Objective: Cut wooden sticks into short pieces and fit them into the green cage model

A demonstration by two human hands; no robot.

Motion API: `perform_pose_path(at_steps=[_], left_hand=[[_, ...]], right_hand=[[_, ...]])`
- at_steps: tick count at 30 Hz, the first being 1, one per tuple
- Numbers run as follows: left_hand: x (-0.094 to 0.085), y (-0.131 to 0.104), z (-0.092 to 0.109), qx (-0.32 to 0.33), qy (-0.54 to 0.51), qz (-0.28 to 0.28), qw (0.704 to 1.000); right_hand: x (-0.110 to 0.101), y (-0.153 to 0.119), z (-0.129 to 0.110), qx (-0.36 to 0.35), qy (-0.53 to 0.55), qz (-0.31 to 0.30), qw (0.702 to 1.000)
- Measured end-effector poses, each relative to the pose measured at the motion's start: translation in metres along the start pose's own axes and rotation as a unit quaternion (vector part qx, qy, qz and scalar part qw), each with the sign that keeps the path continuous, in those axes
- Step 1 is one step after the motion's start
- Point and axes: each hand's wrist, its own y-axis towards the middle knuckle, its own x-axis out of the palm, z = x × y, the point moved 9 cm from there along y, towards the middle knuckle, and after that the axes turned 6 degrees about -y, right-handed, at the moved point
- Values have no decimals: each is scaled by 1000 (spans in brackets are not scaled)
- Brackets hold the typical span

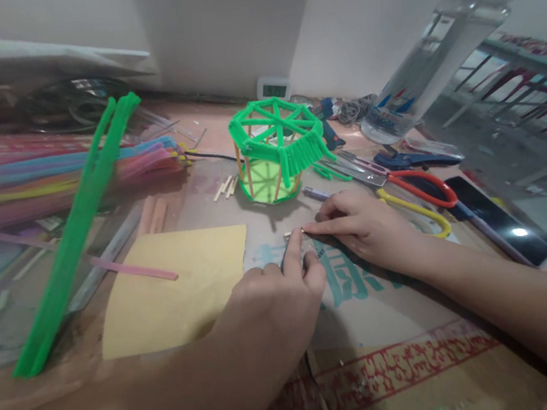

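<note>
The left hand (279,290) and right hand (364,226) partly hide a tiny pale piece (287,235); whether either grips it, I cannot tell. Pipe cleaners (147,161) leave view leftward.

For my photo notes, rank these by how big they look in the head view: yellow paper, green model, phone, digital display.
Largest to smallest:
1. Yellow paper
2. Green model
3. Phone
4. Digital display
The display sits farthest back, which shrinks it, so this ranks looks only.
</note>
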Motion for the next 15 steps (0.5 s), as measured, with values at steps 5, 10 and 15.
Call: perform_pose_path(at_steps=[5, 10, 15], left_hand=[[0, 0, 0, 2, 7, 15, 1000], [-2, -2, 0, 8, 23, 56, 998], [5, 1, 2, 24, 14, 27, 999]], right_hand=[[1, -1, 0, -2, -4, -1, 1000], [-1, -1, -1, -10, 2, 12, 1000], [-2, -1, -3, -27, -10, 26, 999]])
